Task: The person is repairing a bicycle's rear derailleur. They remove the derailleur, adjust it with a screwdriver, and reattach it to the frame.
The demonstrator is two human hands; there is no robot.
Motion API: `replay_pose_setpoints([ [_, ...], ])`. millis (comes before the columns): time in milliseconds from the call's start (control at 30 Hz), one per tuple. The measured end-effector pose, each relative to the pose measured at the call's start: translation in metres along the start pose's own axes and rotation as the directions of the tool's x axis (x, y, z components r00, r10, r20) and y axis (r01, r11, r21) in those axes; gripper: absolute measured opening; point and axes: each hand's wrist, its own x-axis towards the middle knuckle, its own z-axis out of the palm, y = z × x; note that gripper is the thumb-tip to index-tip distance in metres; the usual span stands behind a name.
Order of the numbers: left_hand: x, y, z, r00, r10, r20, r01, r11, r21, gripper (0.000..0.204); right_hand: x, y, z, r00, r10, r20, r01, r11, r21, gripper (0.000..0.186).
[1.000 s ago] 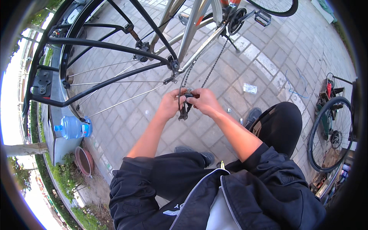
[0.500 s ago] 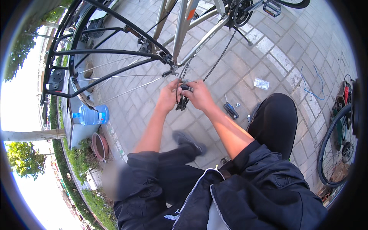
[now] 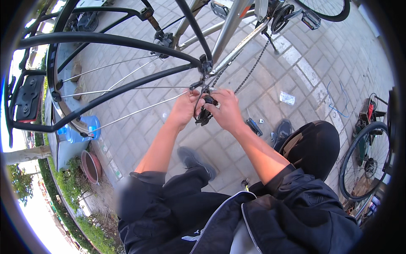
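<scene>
My left hand (image 3: 182,111) and my right hand (image 3: 226,111) both grip the black rear derailleur (image 3: 204,117), left fingers on its left side, right thumb and fingers on its right. It sits just below the rear dropout of a silver bicycle frame (image 3: 228,34); whether it touches the frame I cannot tell. The chain (image 3: 253,68) runs through it to the crankset (image 3: 279,19). A black cable loops down beside my left fingers, which partly hide it. The black rear rack (image 3: 111,40) and thin metal stays (image 3: 127,114) lie above and left of my hands.
Paving holds folded tools (image 3: 253,126), a small clear packet (image 3: 286,98) and a blue wire (image 3: 337,111) to the right. Another wheel (image 3: 344,167) stands at far right. A water jug (image 3: 91,127) and red pot (image 3: 91,167) sit left. My bent legs and shoes are below.
My hands and the derailleur have risen closer to the rear dropout. My left shoe has shifted leftward, and the view has moved a little.
</scene>
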Motion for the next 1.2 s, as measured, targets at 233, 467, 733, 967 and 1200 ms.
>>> replay_pose_setpoints([
  [233, 0.017, 0.030, -0.013, 0.986, -0.074, 0.148, 0.057, 0.992, 0.116, 0.043, -0.005, 0.006, 0.026, 0.946, 0.296, -0.132, -0.240, 0.914, 0.328, 0.024],
  [467, 0.024, 0.050, -0.020, 0.979, -0.125, 0.160, 0.091, 0.975, 0.204, 0.053, 0.003, -0.007, 0.034, 0.884, 0.460, -0.081, -0.356, 0.776, 0.521, 0.020],
  [733, 0.035, 0.054, -0.028, 0.959, -0.182, 0.217, 0.098, 0.932, 0.349, 0.048, 0.003, -0.009, 0.041, 0.858, 0.507, -0.082, -0.368, 0.718, 0.591, 0.018],
  [967, 0.033, 0.053, -0.034, 0.938, -0.201, 0.282, 0.162, 0.975, 0.154, 0.035, 0.002, 0.000, 0.046, 0.865, 0.488, -0.121, -0.323, 0.724, 0.610, 0.017],
  [1200, 0.040, 0.055, -0.032, 0.958, -0.202, 0.202, 0.140, 0.948, 0.285, 0.028, 0.007, -0.012, 0.045, 0.894, 0.426, -0.137, -0.286, 0.779, 0.558, 0.017],
])
